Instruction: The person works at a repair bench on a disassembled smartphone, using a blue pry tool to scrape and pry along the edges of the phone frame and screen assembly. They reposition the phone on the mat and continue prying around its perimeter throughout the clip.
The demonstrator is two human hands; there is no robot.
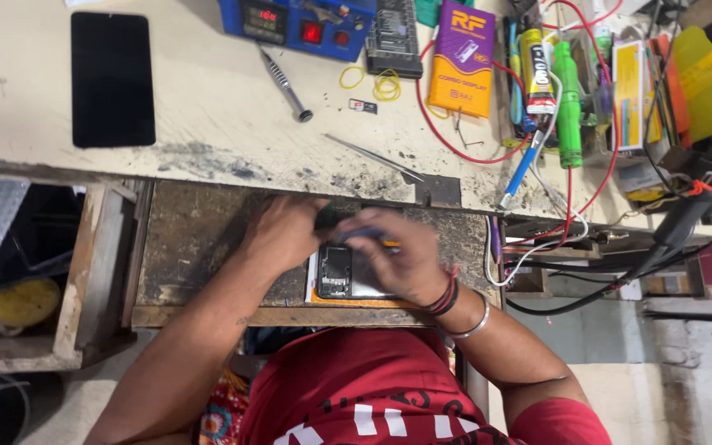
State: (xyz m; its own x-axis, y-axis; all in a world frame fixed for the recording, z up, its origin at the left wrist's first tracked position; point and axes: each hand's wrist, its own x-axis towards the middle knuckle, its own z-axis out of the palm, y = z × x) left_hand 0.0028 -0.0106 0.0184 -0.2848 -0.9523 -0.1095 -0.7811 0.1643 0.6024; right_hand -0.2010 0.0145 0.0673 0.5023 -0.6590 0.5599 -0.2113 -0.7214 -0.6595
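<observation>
The desk (208, 107) spreads wide and pale, its front edge worn dark, with open room on the left around a black phone screen (113, 78) lying flat. Below that edge, a lower wooden shelf (199, 239) carries an opened phone (344, 272) on an orange mat, hemmed in by both hands. The left hand (286, 235) rests at the phone's upper left, fingers curled; whether it grips anything I cannot tell. The right hand (397, 255) is closed on a blurred blue-handled tool over the phone. Top right is crowded: a blue power unit (294, 25), an orange-and-purple packet (461, 58), a green tube (569, 103), tweezers (372, 155).
</observation>
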